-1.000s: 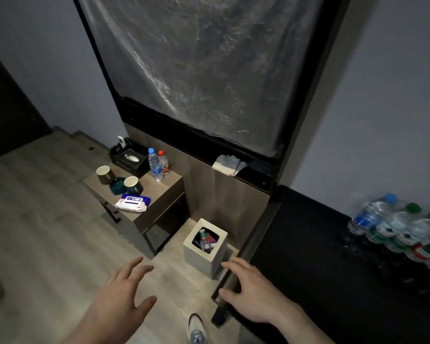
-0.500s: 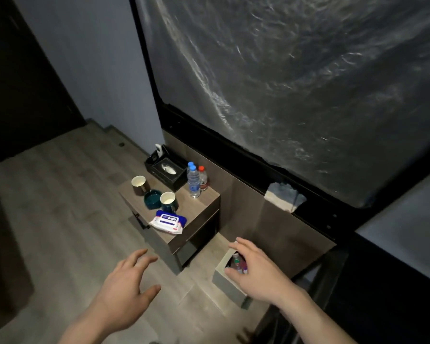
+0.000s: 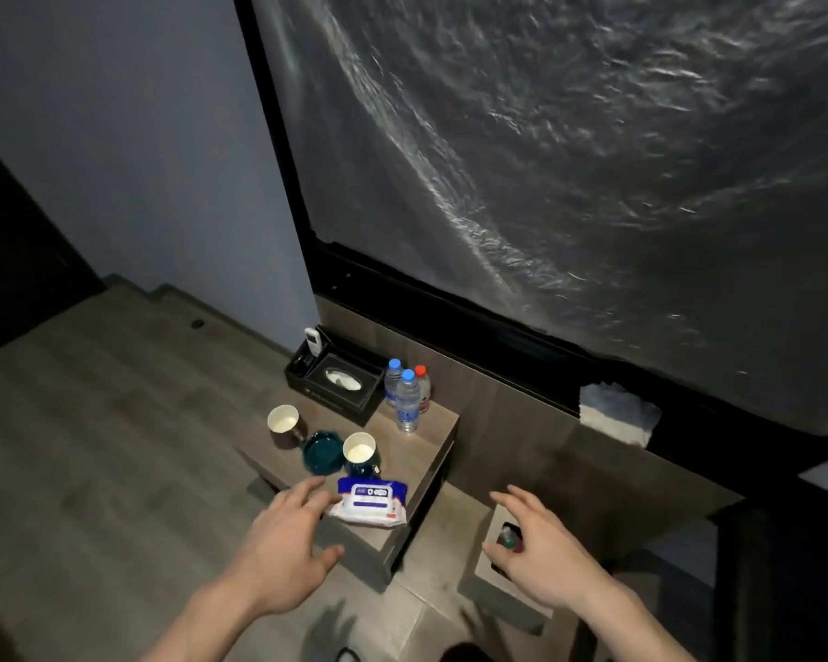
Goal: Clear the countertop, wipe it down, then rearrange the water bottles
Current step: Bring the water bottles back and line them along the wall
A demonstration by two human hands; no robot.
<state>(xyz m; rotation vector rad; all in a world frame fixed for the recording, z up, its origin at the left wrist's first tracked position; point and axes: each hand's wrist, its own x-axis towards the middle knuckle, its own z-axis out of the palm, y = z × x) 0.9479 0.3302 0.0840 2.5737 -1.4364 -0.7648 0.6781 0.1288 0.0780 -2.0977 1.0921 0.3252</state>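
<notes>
A small wooden side table (image 3: 438,434) stands against the panelled wall. On it are three water bottles (image 3: 407,401), two blue-capped and one red-capped, two cups (image 3: 283,420) (image 3: 359,449), a teal dish (image 3: 323,452), a black tissue tray (image 3: 335,382) and a blue-and-white wet-wipe pack (image 3: 371,501). My left hand (image 3: 285,549) hovers open, fingertips just left of the wipe pack. My right hand (image 3: 538,551) is open above a square bin (image 3: 486,563) on the floor. A folded cloth (image 3: 617,413) lies on the black ledge.
A large plastic-covered screen (image 3: 570,183) fills the wall above the ledge. The wooden floor (image 3: 92,446) stretches to the left, with a dark doorway (image 3: 15,260) beyond. The bin holds some litter.
The view has swung left and closer to the side table; the black counter with bottles has left the frame. My left hand has reached forward to the wipe pack; my right stays over the bin.
</notes>
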